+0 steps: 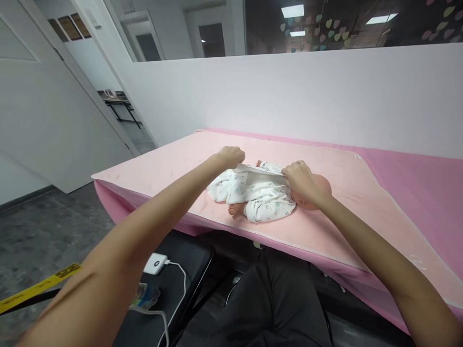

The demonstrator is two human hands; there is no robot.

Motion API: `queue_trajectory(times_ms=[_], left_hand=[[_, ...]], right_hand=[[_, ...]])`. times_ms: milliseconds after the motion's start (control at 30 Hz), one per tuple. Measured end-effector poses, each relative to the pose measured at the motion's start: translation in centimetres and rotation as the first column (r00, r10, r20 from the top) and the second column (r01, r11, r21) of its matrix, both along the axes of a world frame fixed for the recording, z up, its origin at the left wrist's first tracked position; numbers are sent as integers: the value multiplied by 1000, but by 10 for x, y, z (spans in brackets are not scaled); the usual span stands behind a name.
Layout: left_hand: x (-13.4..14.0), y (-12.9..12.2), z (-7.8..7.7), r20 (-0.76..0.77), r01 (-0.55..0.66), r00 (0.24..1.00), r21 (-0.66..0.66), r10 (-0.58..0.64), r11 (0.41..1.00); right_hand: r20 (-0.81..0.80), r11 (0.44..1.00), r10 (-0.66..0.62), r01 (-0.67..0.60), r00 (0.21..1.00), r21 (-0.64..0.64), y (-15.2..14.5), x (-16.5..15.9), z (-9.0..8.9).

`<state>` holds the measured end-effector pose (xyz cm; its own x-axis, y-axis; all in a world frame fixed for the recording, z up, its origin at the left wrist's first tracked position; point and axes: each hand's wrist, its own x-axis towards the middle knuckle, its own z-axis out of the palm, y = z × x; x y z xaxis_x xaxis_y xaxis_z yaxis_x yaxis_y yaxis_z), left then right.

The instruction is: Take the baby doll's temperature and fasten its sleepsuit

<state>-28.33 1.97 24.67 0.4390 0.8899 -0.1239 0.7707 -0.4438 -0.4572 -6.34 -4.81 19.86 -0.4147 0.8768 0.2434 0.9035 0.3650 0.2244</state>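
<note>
A baby doll (321,185) lies on its back on the pink-covered table, its head toward the right. It wears a white patterned baby outfit (269,205). My left hand (231,156) is closed on the outfit's front flap near the doll's legs. At the neck end, my right hand (298,176) grips the same flap, partly covering the doll's head. Between both hands the flap is stretched taut and lifted off the doll's body. One doll hand (237,210) shows at the near sleeve's cuff.
A peach mat (347,231) covers much of the table over a pink cloth (412,185). On a black chair (195,250) at the lower left are a white power bank (155,263) with a cable and a plastic bottle (146,295). A white wall (325,96) stands behind the table.
</note>
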Motion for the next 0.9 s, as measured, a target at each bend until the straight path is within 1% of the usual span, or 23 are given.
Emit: queue_trajectory(times_ms=[67, 100, 133, 167, 200, 233, 300, 367, 400, 433, 500, 600, 667, 700, 767, 900], left_hand=[[1, -4, 6, -9, -85, 996, -178, 84, 980], [4, -5, 8, -17, -108, 994, -294, 108, 950], [9, -5, 10, -22, -126, 992, -402, 128, 907], [15, -5, 11, -14, -131, 990, -486, 142, 864], [22, -4, 11, 12, -119, 989, -532, 147, 838], [30, -2, 11, 53, -92, 988, -539, 143, 837], [47, 4, 7, 172, -4, 981, -463, 94, 886], [62, 10, -3, 282, 82, 959, -360, 25, 929], [69, 13, -10, 322, 94, 947, -318, 14, 943], [75, 16, -19, 351, 81, 936, -278, 23, 957], [82, 22, -38, 390, -8, 917, -204, 89, 979], [85, 31, -62, 445, -91, 882, -168, 158, 982], [82, 39, -73, 470, -163, 855, -158, 219, 974], [80, 43, -76, 479, -199, 842, -156, 251, 967], [75, 51, -82, 485, -244, 823, -167, 295, 955], [65, 59, -95, 490, -254, 809, -207, 325, 945]], right_hand=[[11, 999, 26, -26, 1000, -24, -5, 4, -5], [12, 999, 36, -35, 999, -41, -7, 6, -7], [0, 997, 46, -45, 999, -68, -10, 8, -8], [-33, 993, 59, -62, 998, -103, -11, 11, -9], [-95, 987, 72, -85, 993, -137, -13, 14, -8], [-182, 980, 82, -113, 980, -166, -14, 18, -8], [-395, 968, 79, -164, 915, -188, -16, 30, -6], [-581, 974, 35, -158, 813, -162, -15, 44, -6], [-650, 980, 5, -134, 760, -150, -13, 52, -7], [-707, 983, -21, -115, 707, -144, -11, 60, -10], [-799, 984, -57, -100, 598, -146, -3, 73, -18], [-915, 985, -126, -58, 384, -160, 11, 87, -35], [-953, 986, -156, -23, 258, -168, 17, 92, -45], [-962, 986, -160, -18, 220, -168, 18, 93, -49], [-974, 988, -143, -37, 176, -152, 18, 93, -53], [-991, 992, -99, -75, 86, -106, 14, 92, -56]])
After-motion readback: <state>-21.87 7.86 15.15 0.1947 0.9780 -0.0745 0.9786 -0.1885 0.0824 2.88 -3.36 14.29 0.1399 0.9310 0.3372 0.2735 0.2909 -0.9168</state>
